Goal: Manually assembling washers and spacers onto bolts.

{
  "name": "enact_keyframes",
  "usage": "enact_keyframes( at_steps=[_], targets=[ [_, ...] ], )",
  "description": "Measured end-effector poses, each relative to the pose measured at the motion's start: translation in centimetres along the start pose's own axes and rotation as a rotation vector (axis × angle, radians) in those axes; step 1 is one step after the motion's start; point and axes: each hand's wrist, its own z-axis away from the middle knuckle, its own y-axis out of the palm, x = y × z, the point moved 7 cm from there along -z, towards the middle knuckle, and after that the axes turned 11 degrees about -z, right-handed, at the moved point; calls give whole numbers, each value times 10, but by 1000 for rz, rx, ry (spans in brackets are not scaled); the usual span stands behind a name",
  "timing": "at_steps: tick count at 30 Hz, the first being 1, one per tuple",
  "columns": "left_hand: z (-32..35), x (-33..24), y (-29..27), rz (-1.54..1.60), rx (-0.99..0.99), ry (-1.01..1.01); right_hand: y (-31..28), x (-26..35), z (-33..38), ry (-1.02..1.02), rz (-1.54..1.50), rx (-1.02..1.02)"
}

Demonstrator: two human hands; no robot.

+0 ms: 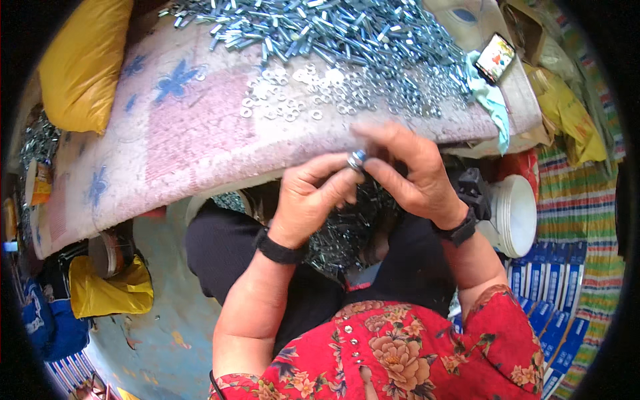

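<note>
Both hands meet over the lap: left hand (308,193) pinches a small metal fastener (357,159), right hand (407,167) curls fingertips onto it, steadying; washers (300,93) heaped on the desk (187,133).

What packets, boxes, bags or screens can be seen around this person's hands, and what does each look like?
Phone: upper right on the table edge, tilted, lit colourful screen.
Blue boxes: lower right on the floor, flat, stacked in rows, blue with white panels.
Yellow bag: lower left under the table, crumpled plastic.
Yellow sack: upper left, bulging.
Small orange packet: far left, partly hidden.
</note>
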Motion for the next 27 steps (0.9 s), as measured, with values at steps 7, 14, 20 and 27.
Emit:
enact_keyframes(
  at_steps=[7,14,20,27],
  targets=[
    [8,7,12,-326,8,19,9,-29,18,-45,182,159],
    [11,-21,6,-695,-125,338,-9,-35,-41,-28,361,-12],
    [8,-13,-22,-481,-199,177,27,-89,-165,-128,436,-102],
    [9,-3,-43,-150,-301,22,72,-126,-215,101,834,8]
  ],
)
